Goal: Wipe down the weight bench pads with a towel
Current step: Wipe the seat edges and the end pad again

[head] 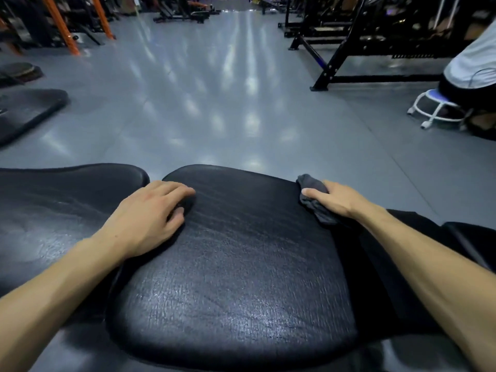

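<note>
A wide black textured bench pad (236, 264) fills the lower middle of the head view. A second black pad (53, 205) lies to its left. My left hand (150, 216) rests flat on the near pad's left edge, fingers spread, holding nothing. My right hand (335, 197) presses a crumpled dark grey towel (314, 202) against the pad's far right corner. Part of the towel is hidden under my palm.
Grey glossy floor (214, 103) stretches ahead. Black machine frames (349, 57) stand at the right. A person sits on a white-legged stool (434, 111) at far right. Orange posts (61, 25) and dark pads (24, 111) are at the left.
</note>
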Motion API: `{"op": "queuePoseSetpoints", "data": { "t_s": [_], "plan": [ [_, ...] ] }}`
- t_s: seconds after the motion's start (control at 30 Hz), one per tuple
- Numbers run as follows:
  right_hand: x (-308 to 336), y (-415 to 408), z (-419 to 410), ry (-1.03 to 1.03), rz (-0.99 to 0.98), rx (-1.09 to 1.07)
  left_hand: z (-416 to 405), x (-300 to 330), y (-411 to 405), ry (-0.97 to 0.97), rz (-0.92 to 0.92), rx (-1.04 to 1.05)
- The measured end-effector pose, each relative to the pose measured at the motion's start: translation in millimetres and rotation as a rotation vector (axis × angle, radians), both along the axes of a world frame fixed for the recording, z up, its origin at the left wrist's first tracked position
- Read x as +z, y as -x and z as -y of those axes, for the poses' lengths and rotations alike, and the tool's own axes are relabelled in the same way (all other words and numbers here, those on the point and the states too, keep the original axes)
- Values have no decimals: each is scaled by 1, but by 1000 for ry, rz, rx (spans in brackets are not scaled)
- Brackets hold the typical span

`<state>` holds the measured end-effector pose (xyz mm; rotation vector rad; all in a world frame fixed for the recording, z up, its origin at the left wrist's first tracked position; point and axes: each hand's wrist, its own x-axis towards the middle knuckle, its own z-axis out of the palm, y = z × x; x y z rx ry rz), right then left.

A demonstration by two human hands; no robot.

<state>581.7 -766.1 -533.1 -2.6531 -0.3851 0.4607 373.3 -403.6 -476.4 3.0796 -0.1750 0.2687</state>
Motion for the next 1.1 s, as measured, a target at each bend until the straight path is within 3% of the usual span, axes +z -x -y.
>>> {"op": "queuePoseSetpoints", "data": {
  "t_s": [0.17,0.23,0.37,0.5,0.6,0.73,0.83,1.0,1.1],
  "plan": [
    [-3,1,-37,55,222,114,80,-7,-54,5,-2,-200],
    [-6,-1,-28,-4,202,134,125,-15,-77,37,-18,-278],
    [-21,-16,66,11,76,-4,179,-32,-105,35,-86,-384],
    [-31,-26,148,104,72,-142,192,-49,-115,25,-106,-381],
    [-34,-39,114,160,109,-88,197,-54,-120,7,-81,-374],
    [-30,-35,32,-36,165,138,213,-57,-127,11,-41,-357],
    [-36,-34,66,-70,153,155,226,-58,-132,45,-51,-347],
    [-54,-36,227,49,112,-200,252,-57,-137,67,-101,-436],
    [-68,-39,251,51,93,-336,267,-63,-142,65,-111,-471]
  ]
}}
